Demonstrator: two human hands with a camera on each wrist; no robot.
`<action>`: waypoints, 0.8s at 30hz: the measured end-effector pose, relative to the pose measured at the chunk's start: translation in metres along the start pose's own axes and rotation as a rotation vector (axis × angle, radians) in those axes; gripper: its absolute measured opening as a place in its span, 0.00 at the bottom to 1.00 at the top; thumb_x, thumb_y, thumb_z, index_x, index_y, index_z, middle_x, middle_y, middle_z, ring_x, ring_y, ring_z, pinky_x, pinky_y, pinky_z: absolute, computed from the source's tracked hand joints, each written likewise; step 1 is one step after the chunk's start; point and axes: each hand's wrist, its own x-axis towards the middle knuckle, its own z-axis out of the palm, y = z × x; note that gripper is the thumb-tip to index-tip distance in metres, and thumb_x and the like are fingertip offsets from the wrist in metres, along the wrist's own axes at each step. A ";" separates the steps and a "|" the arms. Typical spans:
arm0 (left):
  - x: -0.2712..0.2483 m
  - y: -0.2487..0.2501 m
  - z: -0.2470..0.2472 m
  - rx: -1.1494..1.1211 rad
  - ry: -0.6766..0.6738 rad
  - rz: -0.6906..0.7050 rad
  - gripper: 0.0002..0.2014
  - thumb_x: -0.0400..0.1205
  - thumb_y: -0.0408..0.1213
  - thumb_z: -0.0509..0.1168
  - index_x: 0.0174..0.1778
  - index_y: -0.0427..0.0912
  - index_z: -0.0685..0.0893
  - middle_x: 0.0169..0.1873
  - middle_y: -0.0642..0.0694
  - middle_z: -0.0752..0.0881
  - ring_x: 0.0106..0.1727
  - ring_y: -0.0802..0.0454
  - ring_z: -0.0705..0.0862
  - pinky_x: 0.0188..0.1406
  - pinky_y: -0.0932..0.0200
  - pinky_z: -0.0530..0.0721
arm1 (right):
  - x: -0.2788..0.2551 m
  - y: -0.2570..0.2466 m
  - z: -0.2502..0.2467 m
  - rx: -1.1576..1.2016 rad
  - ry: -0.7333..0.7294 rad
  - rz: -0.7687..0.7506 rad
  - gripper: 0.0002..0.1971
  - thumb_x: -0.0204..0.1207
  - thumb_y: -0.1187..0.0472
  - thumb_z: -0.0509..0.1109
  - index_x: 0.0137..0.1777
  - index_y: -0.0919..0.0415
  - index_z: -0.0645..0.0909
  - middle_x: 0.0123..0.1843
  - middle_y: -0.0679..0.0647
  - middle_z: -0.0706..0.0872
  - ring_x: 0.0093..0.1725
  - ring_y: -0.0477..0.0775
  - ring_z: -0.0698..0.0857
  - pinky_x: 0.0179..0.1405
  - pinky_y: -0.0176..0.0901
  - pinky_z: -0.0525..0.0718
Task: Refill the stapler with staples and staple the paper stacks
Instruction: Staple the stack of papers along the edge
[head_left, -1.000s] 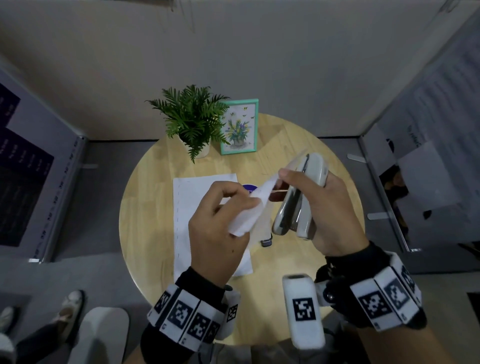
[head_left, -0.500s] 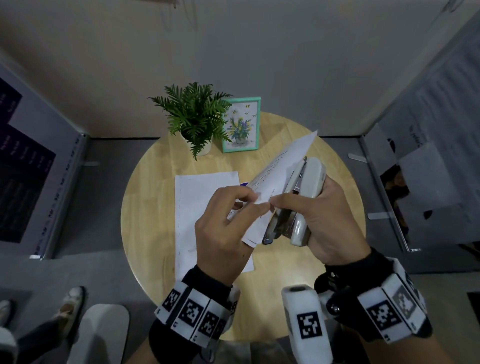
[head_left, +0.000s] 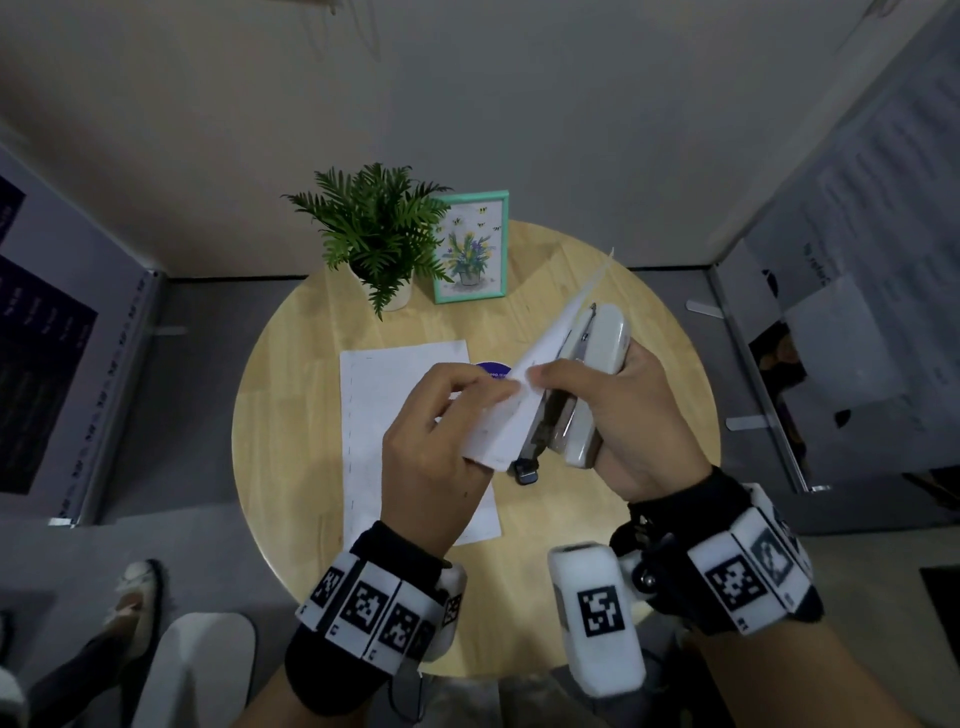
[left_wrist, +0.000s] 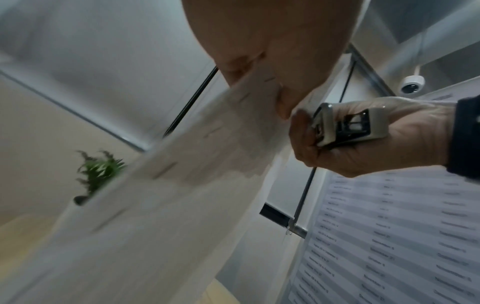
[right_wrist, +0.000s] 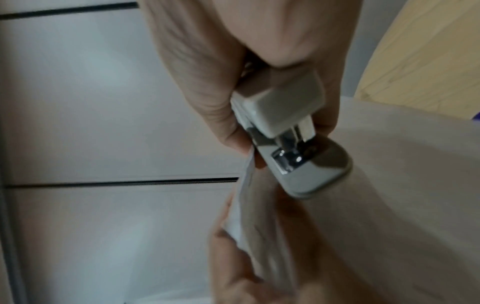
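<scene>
Round wooden table (head_left: 291, 415) carries a potted fern (head_left: 376, 236), a teal-framed flower print (head_left: 471, 248), a flat paper sheet (head_left: 384, 415), a blue disc (head_left: 493, 369) mostly hidden behind the hands, and a small dark item (head_left: 525, 474) under the stapler. Held above the table – stapler (head_left: 582, 387) in the right hand (head_left: 628, 415), fingers wrapped round it, long axis running away from the person & slightly right. Left hand (head_left: 431, 447) pinches the paper stack (head_left: 524, 395) just beside the stapler's left side; stack tilts up – far corner pointing away.
</scene>
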 end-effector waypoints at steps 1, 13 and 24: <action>0.000 -0.002 0.001 -0.023 -0.014 -0.055 0.13 0.74 0.21 0.69 0.52 0.37 0.87 0.42 0.42 0.86 0.43 0.52 0.84 0.39 0.60 0.84 | 0.002 -0.003 -0.001 0.025 0.011 0.016 0.13 0.68 0.76 0.75 0.39 0.60 0.77 0.35 0.61 0.82 0.35 0.60 0.84 0.34 0.54 0.86; -0.024 -0.038 0.015 -0.052 -0.322 -0.617 0.09 0.85 0.38 0.59 0.40 0.48 0.82 0.27 0.61 0.79 0.30 0.65 0.79 0.29 0.68 0.70 | 0.015 -0.063 -0.022 0.248 0.048 0.054 0.06 0.72 0.73 0.70 0.37 0.63 0.79 0.28 0.55 0.83 0.32 0.52 0.83 0.35 0.48 0.83; -0.038 -0.076 -0.011 -0.007 -0.325 -0.946 0.11 0.86 0.31 0.56 0.58 0.35 0.83 0.49 0.43 0.85 0.49 0.45 0.82 0.51 0.55 0.79 | 0.094 -0.005 -0.028 -0.129 0.202 -0.040 0.19 0.70 0.59 0.73 0.58 0.66 0.76 0.46 0.61 0.89 0.45 0.60 0.89 0.48 0.61 0.89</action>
